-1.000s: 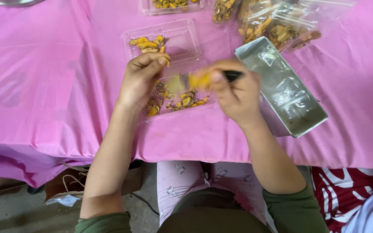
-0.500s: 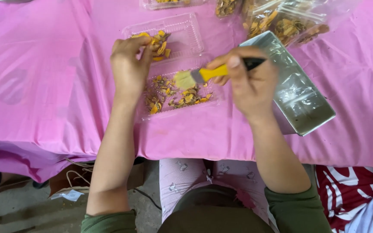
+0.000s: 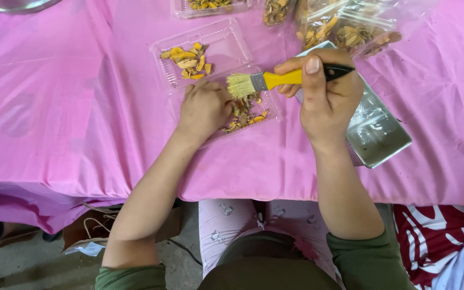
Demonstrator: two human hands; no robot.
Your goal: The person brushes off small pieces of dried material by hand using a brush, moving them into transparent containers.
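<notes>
Right hand (image 3: 326,96) up over the clear plastic tray (image 3: 216,64), fingers clamped round the yellow handle of a paintbrush (image 3: 275,80), bristles pointing across the tray toward the left hand. Left hand (image 3: 205,107) is down in the tray's near half, fingers curled together on the yellow-brown root pieces (image 3: 243,113); whether it grips one, I cannot tell. More pieces lie in the tray's far half. A metal tin (image 3: 377,129) sits just right of the tray, on the pink tablecloth (image 3: 55,107).

Left hand (image 3: 204,107) now down on tray (image 3: 264,115)
</notes>
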